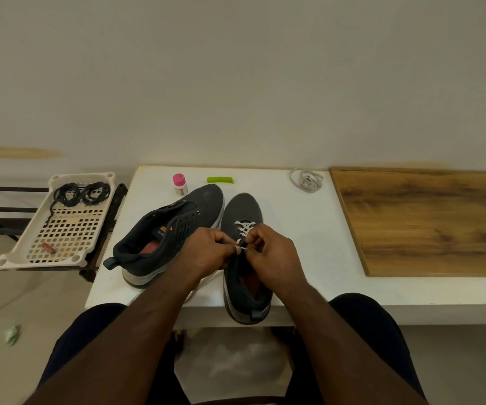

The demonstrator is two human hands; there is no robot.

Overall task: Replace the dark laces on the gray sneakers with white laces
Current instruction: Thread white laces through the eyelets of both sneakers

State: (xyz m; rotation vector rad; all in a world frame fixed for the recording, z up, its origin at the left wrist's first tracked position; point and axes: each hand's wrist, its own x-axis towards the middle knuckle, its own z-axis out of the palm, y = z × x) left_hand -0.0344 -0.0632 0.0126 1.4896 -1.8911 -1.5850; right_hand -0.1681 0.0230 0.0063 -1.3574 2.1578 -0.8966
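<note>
Right shoe (243,258): toe toward wall, heel overhanging the table (309,229) front edge. My left hand (206,252) and right hand (268,255) each pinch the white lace (244,229) mid-eyelets. Unlaced shoe (166,229) touches on left; bare tabletop right.

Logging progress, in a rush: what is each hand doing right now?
Left hand: fingers pinch the white lace over the right sneaker.
Right hand: fingers curled, pinching the same lace.
</note>
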